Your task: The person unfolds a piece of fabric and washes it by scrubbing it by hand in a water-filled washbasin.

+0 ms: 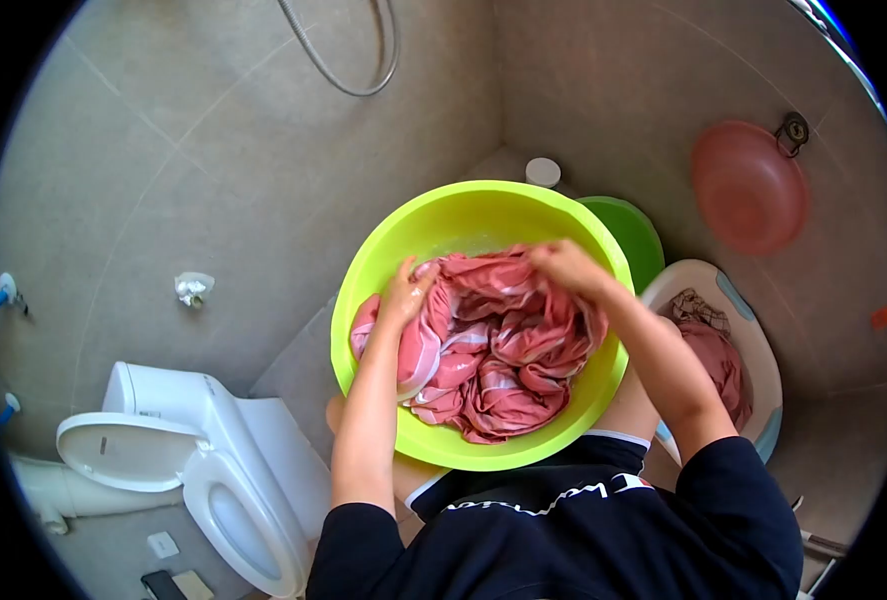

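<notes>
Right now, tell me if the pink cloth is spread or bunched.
Bunched: the pink cloth lies in crumpled, overlapping folds inside the green basin, with the left hand and right hand on it.

"What of the left arm (365,400)?"
"Reaching forward, bare, leaning slightly inward toward the wrist (391,320)."
"And the left hand (409,291)?"
"Bending the fingers (404,268), partly hidden at the tips."
"And the right arm (658,360)?"
"Also bare, slanting inward more strongly from the elbow."
"What of the right hand (567,268)?"
"Curling in a grip, a little blurred."
"Touching the left?"
"No, set apart, nearly level with it."
</notes>
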### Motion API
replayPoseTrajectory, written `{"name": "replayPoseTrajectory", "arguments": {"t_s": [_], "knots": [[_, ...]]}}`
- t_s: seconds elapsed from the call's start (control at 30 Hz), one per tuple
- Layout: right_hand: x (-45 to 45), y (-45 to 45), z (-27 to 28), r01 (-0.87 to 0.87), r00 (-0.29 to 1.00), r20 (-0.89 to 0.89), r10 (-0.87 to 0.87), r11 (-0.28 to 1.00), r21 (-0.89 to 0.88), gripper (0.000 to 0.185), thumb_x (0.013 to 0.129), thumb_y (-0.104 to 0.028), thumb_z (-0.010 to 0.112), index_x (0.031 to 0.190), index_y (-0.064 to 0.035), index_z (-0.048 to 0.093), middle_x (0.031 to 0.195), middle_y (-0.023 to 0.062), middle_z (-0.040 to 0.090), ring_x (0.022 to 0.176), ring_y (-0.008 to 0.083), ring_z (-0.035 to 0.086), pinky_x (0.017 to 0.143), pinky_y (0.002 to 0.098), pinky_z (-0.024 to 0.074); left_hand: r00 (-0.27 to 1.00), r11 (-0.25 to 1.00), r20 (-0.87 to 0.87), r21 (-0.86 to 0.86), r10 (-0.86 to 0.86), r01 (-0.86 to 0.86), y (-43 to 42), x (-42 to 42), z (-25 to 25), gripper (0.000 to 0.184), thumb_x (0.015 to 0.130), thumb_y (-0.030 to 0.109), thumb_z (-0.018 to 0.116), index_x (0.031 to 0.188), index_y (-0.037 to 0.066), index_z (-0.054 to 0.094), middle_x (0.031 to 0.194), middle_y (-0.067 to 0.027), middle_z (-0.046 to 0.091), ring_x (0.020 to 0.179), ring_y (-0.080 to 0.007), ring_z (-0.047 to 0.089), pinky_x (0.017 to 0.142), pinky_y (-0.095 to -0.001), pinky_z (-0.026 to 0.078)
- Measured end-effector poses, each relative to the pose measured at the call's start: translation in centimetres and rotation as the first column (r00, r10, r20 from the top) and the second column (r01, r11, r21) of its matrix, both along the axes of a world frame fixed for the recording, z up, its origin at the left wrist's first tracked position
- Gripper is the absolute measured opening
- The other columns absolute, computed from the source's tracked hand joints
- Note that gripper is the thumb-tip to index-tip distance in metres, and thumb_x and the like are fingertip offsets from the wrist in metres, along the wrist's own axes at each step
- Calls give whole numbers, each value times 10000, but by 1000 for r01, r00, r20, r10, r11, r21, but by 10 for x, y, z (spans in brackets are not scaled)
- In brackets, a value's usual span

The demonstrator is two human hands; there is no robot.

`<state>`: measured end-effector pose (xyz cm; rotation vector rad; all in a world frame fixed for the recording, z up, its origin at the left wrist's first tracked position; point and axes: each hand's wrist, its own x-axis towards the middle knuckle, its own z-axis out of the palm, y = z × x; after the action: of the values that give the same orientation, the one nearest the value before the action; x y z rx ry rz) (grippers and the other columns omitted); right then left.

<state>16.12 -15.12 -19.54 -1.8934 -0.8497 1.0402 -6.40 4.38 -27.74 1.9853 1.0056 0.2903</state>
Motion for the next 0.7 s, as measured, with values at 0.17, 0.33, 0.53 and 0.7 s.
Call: {"name": "replayPoseTrajectory", "arguments": {"t_s": [0.17,0.33,0.53,0.7], "knots": [[8,35,-10,254,884,345,-315,944,212,394,839,-449,548,989,-111,683,886,126,688,844,279,651,779,384,487,735,924,-631,74,-247,374,-99,10,60,881,763,716,502,1450,204,294,1503,-182,215,1356,-463,190,1054,-513,307],[-84,49,-33,-247,462,851,250,958,-147,627,725,-480,681,1285,-281,481,1341,165,410,1170,396,462,910,505,447,682,861,-666,118,-301,495,-106,22,42,929,711,751,475,1427,172,352,1477,-127,310,1378,-406,150,1115,-511,155],[-43,116,-127,-283,639,626,447,893,-350,513,796,-435,619,1227,-168,543,1202,176,552,1087,344,544,900,473,446,707,912,-636,12,-310,411,-90,28,22,858,741,716,467,1113,-43,612,1095,-256,614,1055,-378,582,961,-467,392],[-27,122,-89,-395,836,331,437,899,-191,446,832,-407,553,1208,-170,584,1150,176,611,1009,382,597,879,454,461,890,881,-326,244,-319,405,-90,27,20,618,853,515,461,1259,56,544,1274,-184,539,1186,-354,492,1005,-448,366]]}}
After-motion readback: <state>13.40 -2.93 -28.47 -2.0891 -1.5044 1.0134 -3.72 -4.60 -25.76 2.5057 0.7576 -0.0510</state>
